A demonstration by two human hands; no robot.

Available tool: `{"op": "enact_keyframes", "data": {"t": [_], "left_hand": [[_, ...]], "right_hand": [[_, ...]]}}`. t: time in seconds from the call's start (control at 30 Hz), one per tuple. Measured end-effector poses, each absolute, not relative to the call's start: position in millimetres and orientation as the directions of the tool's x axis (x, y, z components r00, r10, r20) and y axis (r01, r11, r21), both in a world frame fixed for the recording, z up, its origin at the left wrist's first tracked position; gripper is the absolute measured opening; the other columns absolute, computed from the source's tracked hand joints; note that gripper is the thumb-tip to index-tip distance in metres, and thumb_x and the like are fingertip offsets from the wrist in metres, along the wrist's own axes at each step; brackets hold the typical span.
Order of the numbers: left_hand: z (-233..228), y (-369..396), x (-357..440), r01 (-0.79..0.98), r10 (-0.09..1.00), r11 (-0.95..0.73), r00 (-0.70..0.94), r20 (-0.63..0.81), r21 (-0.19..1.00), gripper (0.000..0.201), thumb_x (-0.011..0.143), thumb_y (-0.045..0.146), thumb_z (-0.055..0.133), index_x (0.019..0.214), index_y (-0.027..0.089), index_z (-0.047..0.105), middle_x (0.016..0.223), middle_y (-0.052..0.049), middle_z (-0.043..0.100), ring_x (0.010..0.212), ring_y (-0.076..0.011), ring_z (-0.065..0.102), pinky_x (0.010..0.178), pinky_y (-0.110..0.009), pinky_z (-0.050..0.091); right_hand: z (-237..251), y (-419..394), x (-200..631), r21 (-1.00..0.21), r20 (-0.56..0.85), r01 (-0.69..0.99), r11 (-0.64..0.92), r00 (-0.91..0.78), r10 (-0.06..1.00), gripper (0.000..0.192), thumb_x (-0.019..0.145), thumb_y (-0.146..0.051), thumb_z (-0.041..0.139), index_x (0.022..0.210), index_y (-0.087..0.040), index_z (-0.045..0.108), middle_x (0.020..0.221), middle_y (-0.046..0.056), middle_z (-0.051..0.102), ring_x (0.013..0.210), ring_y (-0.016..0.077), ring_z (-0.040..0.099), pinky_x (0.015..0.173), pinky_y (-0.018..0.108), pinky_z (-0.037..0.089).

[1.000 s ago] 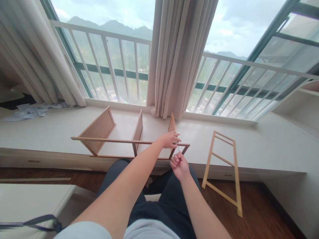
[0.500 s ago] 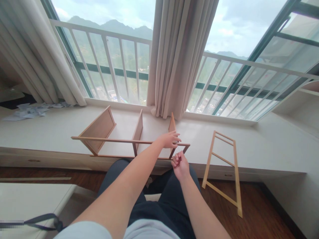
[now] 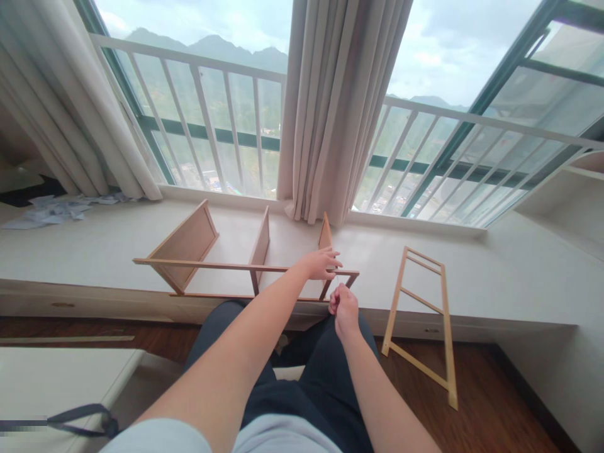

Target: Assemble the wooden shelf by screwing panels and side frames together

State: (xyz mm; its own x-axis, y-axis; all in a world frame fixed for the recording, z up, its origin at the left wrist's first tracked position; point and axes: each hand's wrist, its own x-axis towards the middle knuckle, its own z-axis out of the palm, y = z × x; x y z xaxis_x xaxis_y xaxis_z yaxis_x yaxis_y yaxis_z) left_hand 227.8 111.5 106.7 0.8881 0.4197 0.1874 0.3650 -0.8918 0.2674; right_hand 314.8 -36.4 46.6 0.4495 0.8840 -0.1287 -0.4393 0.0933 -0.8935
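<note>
Head view. Shelf unit (image 3: 221,261) of light wood lies on its side on the white window ledge (image 3: 94,245), its three boards standing on edge and its front rail running left to right along the ledge's near edge. Left hand (image 3: 322,263) rests on the rail at the unit's right end, fingers laid over the top of the wood, curled loosely around it. Right hand (image 3: 344,306) sits just below and in front of that same corner, closed into a fist around a thin tool (image 3: 336,280); only a short light sliver of the tool shows between fist and rail, too small to identify. The two hands are near each other, not touching.

Wooden side frame (image 3: 421,324), ladder-like with cross rails, leans against the ledge's front edge to the right of the hands, its lower end on the dark wood floor (image 3: 486,402). Beige curtain (image 3: 337,107) hangs behind the unit, between two window panes with a white railing (image 3: 226,119). Crumpled papers (image 3: 51,209) lie at the far left of the ledge. Person's dark-trousered knees (image 3: 292,365) fill the lower centre.
</note>
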Motion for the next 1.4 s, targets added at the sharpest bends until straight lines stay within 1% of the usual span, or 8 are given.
{"op": "enact_keyframes", "data": {"t": [0.13, 0.23, 0.57, 0.73, 0.83, 1.07, 1.23, 1.4], "left_hand": [[108, 111, 228, 0.367, 0.420, -0.892, 0.889, 0.182, 0.264, 0.041, 0.085, 0.033, 0.061, 0.124, 0.030, 0.067, 0.148, -0.003, 0.049, 0.143, -0.0284, 0.035, 0.113, -0.042, 0.038], [108, 111, 227, 0.373, 0.425, -0.888, 0.888, 0.174, 0.270, 0.041, 0.085, 0.033, 0.061, 0.125, 0.031, 0.067, 0.149, -0.002, 0.048, 0.144, -0.0283, 0.033, 0.114, -0.042, 0.038], [111, 108, 227, 0.383, 0.436, -0.881, 0.885, 0.161, 0.278, 0.040, 0.085, 0.035, 0.062, 0.124, 0.031, 0.067, 0.150, -0.001, 0.047, 0.145, -0.0278, 0.032, 0.115, -0.042, 0.036], [109, 108, 227, 0.377, 0.434, -0.882, 0.883, 0.180, 0.282, 0.039, 0.085, 0.033, 0.061, 0.123, 0.030, 0.068, 0.149, -0.002, 0.048, 0.144, -0.0275, 0.034, 0.115, -0.041, 0.037], [108, 109, 227, 0.371, 0.429, -0.885, 0.885, 0.182, 0.283, 0.039, 0.086, 0.033, 0.060, 0.124, 0.030, 0.068, 0.149, -0.003, 0.048, 0.144, -0.0281, 0.034, 0.115, -0.042, 0.036], [107, 110, 227, 0.362, 0.417, -0.890, 0.892, 0.175, 0.277, 0.040, 0.085, 0.031, 0.060, 0.125, 0.029, 0.067, 0.149, -0.003, 0.047, 0.144, -0.0292, 0.033, 0.115, -0.042, 0.036], [108, 110, 227, 0.369, 0.424, -0.886, 0.890, 0.169, 0.279, 0.041, 0.085, 0.031, 0.061, 0.125, 0.030, 0.067, 0.150, -0.003, 0.047, 0.144, -0.0293, 0.033, 0.115, -0.043, 0.037], [108, 110, 228, 0.363, 0.421, -0.889, 0.888, 0.184, 0.279, 0.040, 0.085, 0.031, 0.061, 0.125, 0.029, 0.068, 0.149, -0.004, 0.048, 0.144, -0.0297, 0.034, 0.115, -0.043, 0.037]], "right_hand": [[45, -34, 314, -0.946, -0.068, -0.305, 0.107, 0.510, 0.858, 0.043, 0.083, -0.056, 0.060, 0.065, -0.021, 0.044, 0.050, -0.007, 0.043, 0.039, 0.0064, 0.029, 0.035, 0.020, 0.021], [45, -33, 314, -0.947, -0.043, -0.294, 0.129, 0.515, 0.856, 0.043, 0.084, -0.056, 0.058, 0.066, -0.021, 0.043, 0.050, -0.007, 0.043, 0.039, 0.0066, 0.030, 0.035, 0.020, 0.022], [48, -36, 315, -0.850, -0.079, -0.504, 0.155, 0.412, 0.908, 0.041, 0.082, -0.054, 0.063, 0.069, -0.021, 0.041, 0.055, -0.007, 0.046, 0.041, 0.0061, 0.031, 0.037, 0.019, 0.025], [46, -39, 312, -0.815, -0.094, -0.562, 0.140, 0.368, 0.925, 0.043, 0.080, -0.055, 0.065, 0.070, -0.021, 0.040, 0.058, -0.007, 0.047, 0.041, 0.0057, 0.033, 0.038, 0.018, 0.025], [41, -38, 308, -0.825, -0.110, -0.550, 0.130, 0.382, 0.918, 0.042, 0.079, -0.054, 0.067, 0.070, -0.021, 0.042, 0.056, -0.007, 0.048, 0.040, 0.0056, 0.032, 0.037, 0.018, 0.024], [39, -33, 311, -0.935, -0.051, -0.321, 0.149, 0.539, 0.841, 0.045, 0.084, -0.059, 0.059, 0.064, -0.022, 0.043, 0.049, -0.007, 0.043, 0.038, 0.0073, 0.029, 0.037, 0.022, 0.022], [43, -34, 321, -0.994, 0.102, 0.021, 0.108, 0.545, 0.832, 0.050, 0.090, -0.060, 0.050, 0.058, -0.022, 0.044, 0.049, -0.004, 0.044, 0.044, 0.0107, 0.034, 0.045, 0.025, 0.027], [49, -39, 326, -0.932, 0.241, 0.360, 0.043, 0.525, 0.817, 0.049, 0.097, -0.053, 0.041, 0.059, -0.022, 0.045, 0.055, -0.002, 0.049, 0.055, 0.0145, 0.043, 0.059, 0.027, 0.032]]}}
